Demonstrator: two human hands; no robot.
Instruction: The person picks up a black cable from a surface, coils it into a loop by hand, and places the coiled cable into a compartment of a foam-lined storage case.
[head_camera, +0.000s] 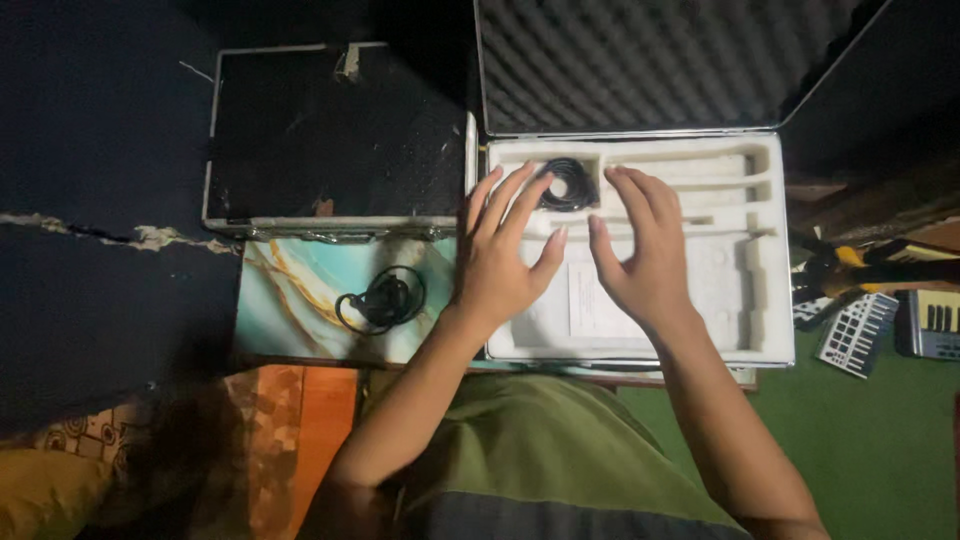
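White foam tray fills the open case under both hands. Just beyond the fingertips, between the two hands, a coiled black cable sits in its recess. Left hand and right hand lie flat, fingers spread, gripping nothing. Another cable bundle rests left of the left hand.

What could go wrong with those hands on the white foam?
The left hand and right hand lie spread on the white foam insert; pressing hard might dent it. The left fingertips sit near the coiled black cable and could knock it loose. The raised case lid might drop shut.
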